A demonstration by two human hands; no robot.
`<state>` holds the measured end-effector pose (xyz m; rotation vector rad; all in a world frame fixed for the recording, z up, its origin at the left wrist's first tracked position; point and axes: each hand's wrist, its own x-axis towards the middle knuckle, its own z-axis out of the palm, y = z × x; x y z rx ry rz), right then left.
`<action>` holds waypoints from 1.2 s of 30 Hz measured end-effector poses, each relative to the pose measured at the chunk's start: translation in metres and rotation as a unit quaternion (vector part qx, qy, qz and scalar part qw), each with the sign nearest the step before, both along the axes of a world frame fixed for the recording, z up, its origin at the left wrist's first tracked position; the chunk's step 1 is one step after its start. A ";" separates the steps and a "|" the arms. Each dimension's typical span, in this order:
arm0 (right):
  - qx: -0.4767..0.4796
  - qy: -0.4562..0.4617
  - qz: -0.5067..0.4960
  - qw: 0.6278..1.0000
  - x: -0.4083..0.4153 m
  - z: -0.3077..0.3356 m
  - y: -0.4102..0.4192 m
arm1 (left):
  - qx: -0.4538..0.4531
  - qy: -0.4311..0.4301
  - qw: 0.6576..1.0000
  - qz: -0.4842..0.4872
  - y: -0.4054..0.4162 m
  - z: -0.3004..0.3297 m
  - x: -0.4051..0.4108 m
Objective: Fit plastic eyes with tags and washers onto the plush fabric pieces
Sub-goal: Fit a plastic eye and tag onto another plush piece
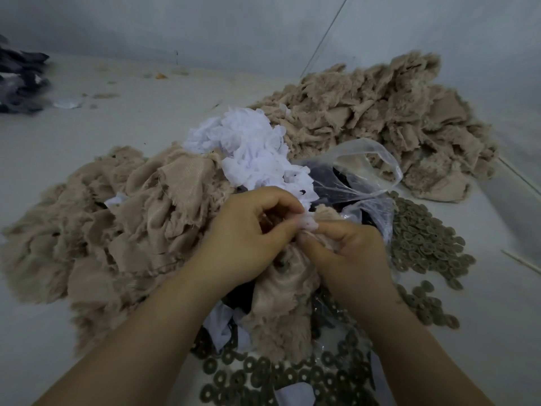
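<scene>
Head view: both hands meet at the centre of the frame over a beige plush fabric piece (281, 291) that lies bunched beneath them. The left hand (248, 232) has its fingers curled, pinching a small white tag (307, 225) against the fabric's top edge. The right hand (351, 250) grips the same bit of fabric from the other side, its thumb pressed near the tag. Whether a plastic eye sits between the fingers cannot be told.

A large heap of beige plush pieces (117, 224) fills the left middle of the frame, and a second heap (380, 112) lies at the upper right. Between them sits a pile of white tags (248, 145). A clear plastic bag (360, 177) with dark contents lies just behind the hands. Grey-brown ring washers (424, 238) spread at the right and along the lower centre. The pale surface (87, 127) carries it all, with dark cloth (20, 80) at the upper left.
</scene>
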<state>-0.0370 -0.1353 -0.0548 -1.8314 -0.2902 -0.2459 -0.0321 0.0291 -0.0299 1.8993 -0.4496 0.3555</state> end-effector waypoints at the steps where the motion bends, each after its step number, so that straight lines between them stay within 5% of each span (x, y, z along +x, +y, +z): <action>1: 0.010 -0.002 -0.002 1.000 0.000 0.000 -0.001 | 0.012 0.003 1.000 -0.002 0.004 -0.001 0.002; 5: 0.013 0.000 -0.007 1.000 0.000 0.001 -0.001 | 0.184 0.002 0.983 0.021 0.010 -0.007 0.012; 12: 0.033 -0.023 0.007 0.999 -0.004 0.010 -0.007 | 0.245 -0.068 0.957 0.142 0.003 -0.002 0.028; 22: 0.063 -0.025 0.024 0.997 -0.005 0.017 -0.019 | 0.339 -0.008 0.905 0.256 0.017 0.003 0.054; 27: 0.045 -0.024 0.021 0.998 -0.001 0.017 -0.022 | 0.218 -0.067 0.968 0.108 0.011 0.010 0.027; 30: 0.042 -0.030 0.028 0.998 -0.001 0.016 -0.020 | 0.173 0.003 0.984 -0.038 0.005 0.017 0.014; 36: 0.057 -0.027 0.040 0.997 -0.002 0.018 -0.022 | 0.160 0.014 0.987 0.003 0.001 0.006 0.022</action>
